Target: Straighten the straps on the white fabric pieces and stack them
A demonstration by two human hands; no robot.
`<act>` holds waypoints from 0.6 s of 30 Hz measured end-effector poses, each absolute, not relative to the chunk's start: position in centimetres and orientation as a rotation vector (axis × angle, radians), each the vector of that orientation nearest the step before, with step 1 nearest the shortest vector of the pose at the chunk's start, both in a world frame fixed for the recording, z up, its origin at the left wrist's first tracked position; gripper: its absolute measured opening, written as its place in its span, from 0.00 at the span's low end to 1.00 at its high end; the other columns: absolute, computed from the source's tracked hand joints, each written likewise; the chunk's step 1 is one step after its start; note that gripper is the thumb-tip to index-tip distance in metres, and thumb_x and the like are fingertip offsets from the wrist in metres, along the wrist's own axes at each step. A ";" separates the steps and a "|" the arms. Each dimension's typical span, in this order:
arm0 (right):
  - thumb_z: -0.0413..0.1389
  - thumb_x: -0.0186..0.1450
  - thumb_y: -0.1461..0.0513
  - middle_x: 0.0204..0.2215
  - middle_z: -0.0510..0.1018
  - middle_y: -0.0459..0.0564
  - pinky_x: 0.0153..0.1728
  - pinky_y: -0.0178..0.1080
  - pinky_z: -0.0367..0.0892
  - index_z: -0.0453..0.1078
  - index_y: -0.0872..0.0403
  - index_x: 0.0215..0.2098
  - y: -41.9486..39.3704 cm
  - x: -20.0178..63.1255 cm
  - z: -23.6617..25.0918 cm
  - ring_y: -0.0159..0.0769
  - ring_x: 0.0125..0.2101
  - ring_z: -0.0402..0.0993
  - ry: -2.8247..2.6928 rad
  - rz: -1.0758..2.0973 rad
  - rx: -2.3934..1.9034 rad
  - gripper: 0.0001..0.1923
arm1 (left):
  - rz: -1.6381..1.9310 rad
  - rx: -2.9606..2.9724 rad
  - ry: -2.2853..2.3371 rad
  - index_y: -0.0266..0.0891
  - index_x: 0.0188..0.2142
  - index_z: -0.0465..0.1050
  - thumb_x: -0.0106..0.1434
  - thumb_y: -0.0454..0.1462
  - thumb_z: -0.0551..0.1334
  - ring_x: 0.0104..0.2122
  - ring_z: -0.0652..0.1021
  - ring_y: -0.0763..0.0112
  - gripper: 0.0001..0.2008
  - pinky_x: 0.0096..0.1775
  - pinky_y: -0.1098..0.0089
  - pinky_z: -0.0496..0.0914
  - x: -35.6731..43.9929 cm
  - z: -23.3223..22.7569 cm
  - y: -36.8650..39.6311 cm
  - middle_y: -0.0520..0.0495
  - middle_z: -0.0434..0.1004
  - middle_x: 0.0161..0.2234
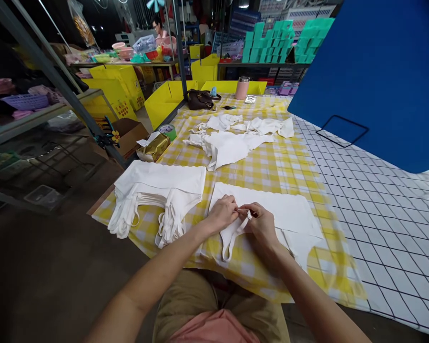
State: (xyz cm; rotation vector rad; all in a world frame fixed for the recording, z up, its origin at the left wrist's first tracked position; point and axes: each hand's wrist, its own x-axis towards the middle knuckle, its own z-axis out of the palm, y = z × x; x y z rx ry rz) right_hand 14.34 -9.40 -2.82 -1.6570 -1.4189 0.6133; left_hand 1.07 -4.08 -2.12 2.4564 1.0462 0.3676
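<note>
A white cloth garment [289, 209] lies flat on the yellow checked tablecloth [271, 166] in front of me. My left hand [222, 213] and my right hand [260, 224] meet at its near edge, both pinching its thin white strap [232, 236], which loops down toward me. To the left lies a stack of folded white garments [157, 193] with straps hanging over the table edge. Farther back several loose white garments [236, 138] lie in a heap.
A gold box [153, 146] and a green tape roll [168, 130] sit at the left edge. A brown bag [199, 99], a pink tumbler [242, 87] and a phone [250, 99] stand at the far end. A blue board [375, 76] leans at right over a grid-patterned cloth [379, 214]. Another person [159, 28] is at the back.
</note>
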 end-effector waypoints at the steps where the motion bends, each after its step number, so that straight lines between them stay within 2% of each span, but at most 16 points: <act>1: 0.52 0.54 0.59 0.25 0.75 0.49 0.28 0.37 0.60 0.74 0.55 0.27 -9.4 14.3 -2.9 0.34 0.25 0.67 -1.432 0.615 -1.650 0.10 | 0.363 2.463 1.043 0.36 0.32 0.74 0.60 0.32 0.57 0.42 0.69 0.66 0.06 0.43 0.67 0.67 1.1 -2.1 -4.1 0.46 0.71 0.37; 11: 0.51 0.56 0.62 0.25 0.75 0.49 0.28 0.36 0.61 0.73 0.55 0.28 -8.9 14.7 -3.5 0.33 0.25 0.67 -1.542 0.542 -1.619 0.09 | 0.338 2.478 1.062 0.36 0.32 0.74 0.59 0.33 0.57 0.41 0.69 0.66 0.06 0.43 0.67 0.67 1.2 -2.4 -3.8 0.46 0.71 0.36; 18: 0.49 0.52 0.71 0.23 0.74 0.49 0.27 0.34 0.60 0.72 0.55 0.25 -8.8 15.2 -3.1 0.35 0.26 0.66 -1.841 0.243 -1.627 0.11 | 0.435 2.433 1.042 0.36 0.30 0.75 0.60 0.34 0.58 0.40 0.69 0.66 0.07 0.43 0.68 0.66 1.3 -2.6 -3.8 0.47 0.72 0.35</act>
